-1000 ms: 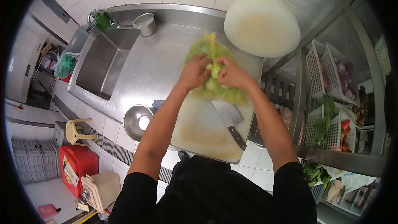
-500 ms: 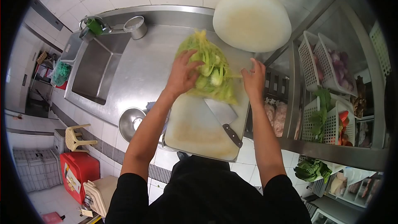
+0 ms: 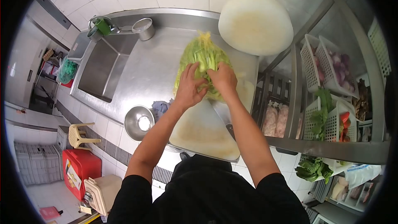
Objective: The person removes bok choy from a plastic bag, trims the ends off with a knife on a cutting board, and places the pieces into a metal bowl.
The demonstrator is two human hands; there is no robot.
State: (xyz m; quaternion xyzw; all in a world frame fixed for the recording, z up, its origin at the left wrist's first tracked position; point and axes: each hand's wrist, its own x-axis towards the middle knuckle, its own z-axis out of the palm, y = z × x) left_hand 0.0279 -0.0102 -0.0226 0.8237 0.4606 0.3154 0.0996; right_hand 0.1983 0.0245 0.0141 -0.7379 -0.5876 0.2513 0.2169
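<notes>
A yellow-green bag of leafy green vegetables [image 3: 200, 54] lies across the far part of a white cutting board [image 3: 195, 135]. At the bag's near left side is my left hand [image 3: 190, 87], its fingers apart and curved over the plastic. My right hand [image 3: 224, 79] is closed at the bag's right side, the fingers pinched; what is between them is too small to make out. Just below the bag, a cleaver [image 3: 222, 112] rests on the board, partly hidden by my right forearm.
On the left are a sink [image 3: 108, 64], a metal pot [image 3: 143, 29], a steel bowl [image 3: 139, 123] and a blue cloth [image 3: 161, 107]. A round white board [image 3: 256, 24] leans on the wall. To the right, a metal rack holds vegetable baskets [image 3: 311, 64].
My right hand moved away to the right of the bag, then came back onto it and closed. My left hand has shifted lower on the bag. The stalks lie more visibly spread.
</notes>
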